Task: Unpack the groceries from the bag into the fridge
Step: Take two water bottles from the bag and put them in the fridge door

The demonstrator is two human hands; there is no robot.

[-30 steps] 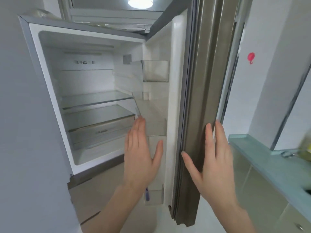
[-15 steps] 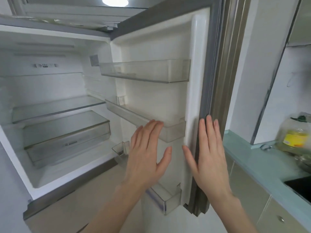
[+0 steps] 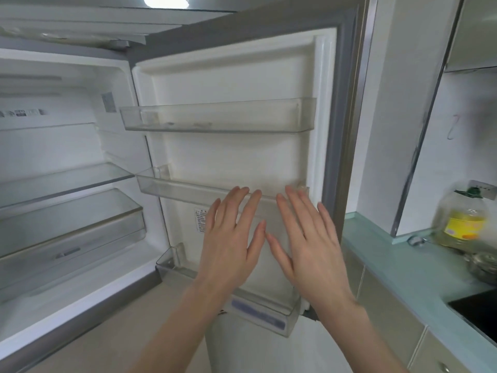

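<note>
Fridge door (image 3: pixel 242 157): swung open, its bins bare. Left hand (image 3: pixel 231 238) and right hand (image 3: pixel 309 238): flat, fingers spread, empty, before the door's middle bin (image 3: pixel 188 188). Advice: press evenly until the door is fully open; the bag is unseen.

Hidden, cropped and blurred parts by the open fridge door

The left hand (image 3: pixel 231 246) and right hand (image 3: pixel 309 246) cover part of the middle door bin (image 3: pixel 174 188) and the panel behind them; the door sticker (image 3: pixel 199 219) beside the left hand is unreadable; far right of the right hand, the oil bottle (image 3: pixel 464 219) label is blurred, and the metal pot (image 3: pixel 484 267) is cropped.

white fridge (image 3: pixel 231 162), teal counter (image 3: pixel 398 267), yellow-labelled bottle (image 3: pixel 464 222)
</note>
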